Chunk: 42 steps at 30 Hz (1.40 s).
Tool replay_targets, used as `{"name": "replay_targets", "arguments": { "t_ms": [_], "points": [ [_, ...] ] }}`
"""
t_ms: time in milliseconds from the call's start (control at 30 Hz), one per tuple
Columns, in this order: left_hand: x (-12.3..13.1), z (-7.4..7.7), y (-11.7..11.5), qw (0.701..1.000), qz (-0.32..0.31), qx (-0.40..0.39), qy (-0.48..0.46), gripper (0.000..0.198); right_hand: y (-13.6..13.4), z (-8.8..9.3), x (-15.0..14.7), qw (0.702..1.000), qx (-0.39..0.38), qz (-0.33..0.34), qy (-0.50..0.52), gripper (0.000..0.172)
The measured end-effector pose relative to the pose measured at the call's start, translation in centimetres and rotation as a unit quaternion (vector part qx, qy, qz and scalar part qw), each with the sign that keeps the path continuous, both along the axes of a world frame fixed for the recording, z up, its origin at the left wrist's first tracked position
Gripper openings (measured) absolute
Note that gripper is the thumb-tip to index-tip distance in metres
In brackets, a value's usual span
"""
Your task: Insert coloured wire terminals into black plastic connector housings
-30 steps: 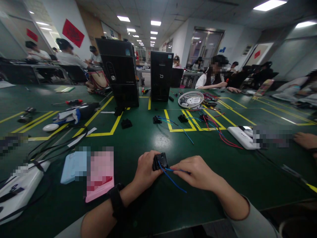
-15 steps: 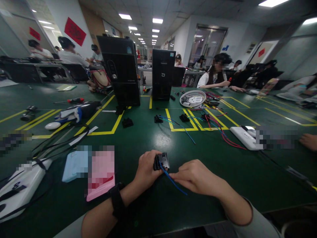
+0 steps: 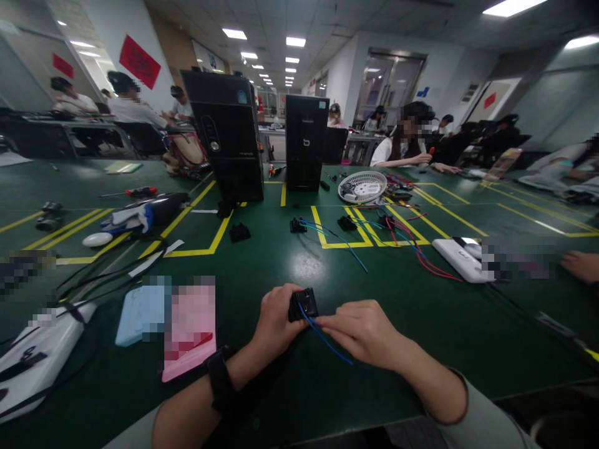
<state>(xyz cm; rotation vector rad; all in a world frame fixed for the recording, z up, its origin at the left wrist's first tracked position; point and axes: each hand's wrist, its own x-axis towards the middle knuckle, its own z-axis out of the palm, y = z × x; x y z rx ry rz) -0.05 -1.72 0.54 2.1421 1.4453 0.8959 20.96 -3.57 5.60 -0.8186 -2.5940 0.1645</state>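
Observation:
A small black block (image 3: 306, 303) with slots in its face is gripped by my left hand (image 3: 276, 319), fingers wrapped round its left side. A blue wire (image 3: 332, 347) runs out of the block and hangs down to the right over the green table. My right hand (image 3: 362, 333) is closed in a pinch at the block's lower right corner, with its fingertips at the wire's upper part. Farther off on the table lie a black part (image 3: 240, 232) without wires, another black part (image 3: 298, 225) with blue and green wires, and a third one (image 3: 347, 222).
Two black computer towers (image 3: 226, 134) (image 3: 306, 142) stand at the back beside a white basket (image 3: 362, 187). Pink (image 3: 191, 324) and blue (image 3: 143, 315) items lie left, near a white power strip (image 3: 44, 355); another strip (image 3: 461, 259) is right. A person (image 3: 412, 137) sits across.
The black block has tilted in my left hand, so its slotted face now shows more. My right fingertips have come up closer to the block and the wire.

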Motion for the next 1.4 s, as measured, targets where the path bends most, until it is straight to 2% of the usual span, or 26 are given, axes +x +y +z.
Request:
{"name": "replay_targets", "arguments": {
  "t_ms": [100,233,433,533,633,733,867,1067,1200,1400],
  "points": [
    [0.0,0.0,0.0,1.000,0.001,-0.003,0.003,0.042,0.0,0.3,0.1,0.999,-0.004,0.033,-0.033,0.028],
    [0.0,0.1,0.0,1.000,0.001,-0.008,0.000,0.041,0.2,1.3,0.6,0.993,-0.057,0.050,-0.087,0.027],
    [0.0,0.3,-0.1,1.000,0.000,-0.003,0.005,0.041,0.3,1.9,1.2,0.991,-0.120,0.004,-0.067,0.022],
    [0.1,0.3,-0.1,1.000,-0.001,0.000,0.005,0.042,0.1,1.6,0.8,0.993,-0.103,-0.031,-0.037,0.023],
    [0.1,0.2,-0.1,1.000,0.002,-0.001,0.004,0.042,0.0,0.9,0.2,0.997,-0.070,-0.032,-0.011,0.026],
    [0.1,0.2,-0.1,1.000,0.003,0.000,0.006,0.041,-0.1,0.6,0.1,0.998,-0.057,0.007,-0.015,0.028],
    [0.0,0.1,-0.1,1.000,-0.006,0.000,0.010,0.041,0.2,1.3,0.7,0.991,-0.103,0.053,-0.070,0.024],
    [0.1,0.2,0.0,1.000,-0.003,-0.003,0.014,0.041,0.4,2.0,1.3,0.987,-0.149,-0.007,-0.060,0.023],
    [0.1,0.2,-0.1,1.000,-0.002,0.000,0.010,0.042,0.2,1.6,0.8,0.992,-0.119,-0.043,-0.017,0.023],
    [0.0,0.2,-0.1,1.000,-0.008,0.001,0.010,0.042,0.1,0.6,0.1,0.997,-0.081,0.007,0.004,0.026]
  ]
}}
